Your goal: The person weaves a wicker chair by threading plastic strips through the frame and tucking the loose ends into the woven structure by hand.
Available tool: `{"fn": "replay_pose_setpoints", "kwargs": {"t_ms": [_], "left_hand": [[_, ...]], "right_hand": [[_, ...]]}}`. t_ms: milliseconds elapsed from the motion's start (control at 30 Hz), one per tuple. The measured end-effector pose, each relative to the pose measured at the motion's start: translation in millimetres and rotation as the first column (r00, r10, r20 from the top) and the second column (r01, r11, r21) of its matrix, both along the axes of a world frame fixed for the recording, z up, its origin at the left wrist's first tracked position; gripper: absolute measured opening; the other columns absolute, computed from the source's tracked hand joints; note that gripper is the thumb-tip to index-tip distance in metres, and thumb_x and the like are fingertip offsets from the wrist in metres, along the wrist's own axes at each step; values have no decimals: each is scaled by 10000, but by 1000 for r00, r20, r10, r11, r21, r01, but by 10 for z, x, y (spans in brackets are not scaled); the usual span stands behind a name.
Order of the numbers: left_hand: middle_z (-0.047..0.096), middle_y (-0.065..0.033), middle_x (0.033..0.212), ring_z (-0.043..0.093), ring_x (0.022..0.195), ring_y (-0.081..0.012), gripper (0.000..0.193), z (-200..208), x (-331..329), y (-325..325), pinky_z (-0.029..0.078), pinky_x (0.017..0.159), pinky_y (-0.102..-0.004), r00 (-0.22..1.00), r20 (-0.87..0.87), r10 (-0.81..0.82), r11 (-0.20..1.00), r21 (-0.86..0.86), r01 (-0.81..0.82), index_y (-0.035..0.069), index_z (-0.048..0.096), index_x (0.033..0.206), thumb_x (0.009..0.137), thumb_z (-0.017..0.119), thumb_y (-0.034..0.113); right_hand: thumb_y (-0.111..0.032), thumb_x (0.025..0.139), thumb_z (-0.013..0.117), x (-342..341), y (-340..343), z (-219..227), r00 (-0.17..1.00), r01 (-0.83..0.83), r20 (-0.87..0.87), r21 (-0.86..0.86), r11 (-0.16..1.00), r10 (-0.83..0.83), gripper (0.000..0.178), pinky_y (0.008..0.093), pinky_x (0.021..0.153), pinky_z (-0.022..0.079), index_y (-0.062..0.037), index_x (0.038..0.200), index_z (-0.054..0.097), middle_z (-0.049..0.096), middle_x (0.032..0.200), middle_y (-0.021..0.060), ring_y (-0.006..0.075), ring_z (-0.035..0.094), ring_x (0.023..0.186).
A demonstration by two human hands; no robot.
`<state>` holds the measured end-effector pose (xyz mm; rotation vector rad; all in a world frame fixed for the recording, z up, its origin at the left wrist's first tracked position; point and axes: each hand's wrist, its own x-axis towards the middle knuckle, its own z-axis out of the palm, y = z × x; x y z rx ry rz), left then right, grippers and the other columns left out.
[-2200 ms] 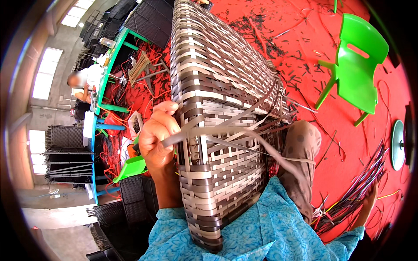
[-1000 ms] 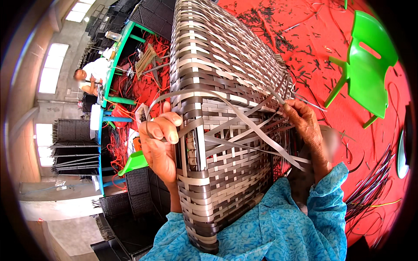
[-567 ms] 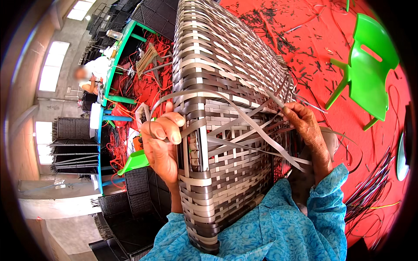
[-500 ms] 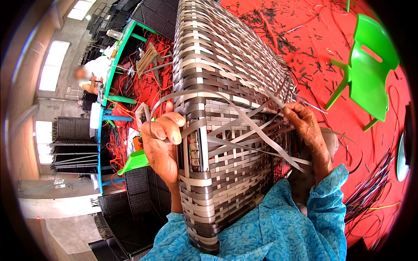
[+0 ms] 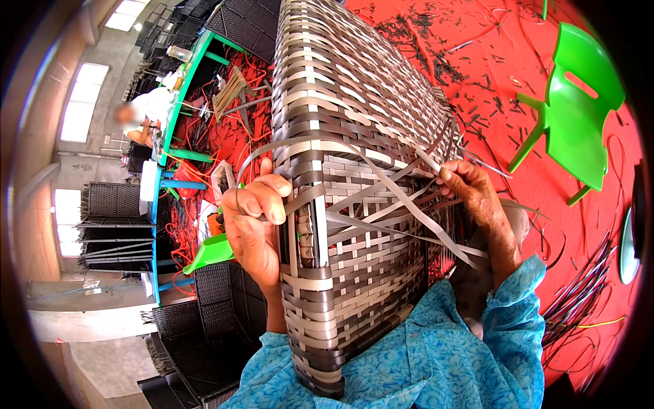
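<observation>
A woven piece of brown and pale grey flat plastic strips (image 5: 375,273) stands upright against my lap, its corner edge towards me. My left hand (image 5: 253,218) is closed at the left of this edge, fingers curled on a flat weaving strip (image 5: 300,200). Another strip arches from beside that hand over the corner, and its loose grey length (image 5: 409,202) hangs across the open side face. On the far right of that face, my right hand (image 5: 477,194) pinches a pale strip (image 5: 427,160) between thumb and fingertips. Several loose strips cross between my hands.
A green plastic chair (image 5: 578,112) stands at the right on a red floor covering (image 5: 497,41) strewn with strip scraps. A bundle of dark strips (image 5: 579,296) lies at the lower right. Dark woven furniture (image 5: 177,341) stands at lower left; another person (image 5: 153,112) sits beyond a green frame (image 5: 182,95).
My right hand has shifted slightly left and down, still pinching the strip. My left hand and the woven piece have barely moved.
</observation>
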<state>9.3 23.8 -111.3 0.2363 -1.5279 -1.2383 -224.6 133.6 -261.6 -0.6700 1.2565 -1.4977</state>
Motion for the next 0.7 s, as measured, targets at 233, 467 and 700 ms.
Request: {"fn": "replay_pose_setpoints", "kwargs": {"t_ms": [233,467,700], "left_hand": [[586,-106,780,548,819,-258,232,216,44,48,360,976,-488,985,129,117,947,-314,-71,57,458,889,929,538,271],[656,-96,818,630,805,-282,204,683,90,269,481,786,-444,777,624,79,691,-596,409,57,598,777,772,715,224],[643,-91,900,626,872,-299,276,740,28,400,493,740,-426,698,692,185,658,-615,435,92,631,805,589,777,183]], "right_hand": [[-241,914,606,30,-178,758,984,-175,-65,-266,948,164,225,184,579,390,-69,1052,649,585,775,-55,20,481,668],[-256,916,602,324,-418,1042,880,-420,65,-360,833,471,192,183,582,413,-83,979,659,597,785,-51,25,517,702],[-270,918,601,413,-383,842,833,-447,129,-419,791,539,207,193,634,433,-84,997,645,603,846,-58,29,516,736]]}}
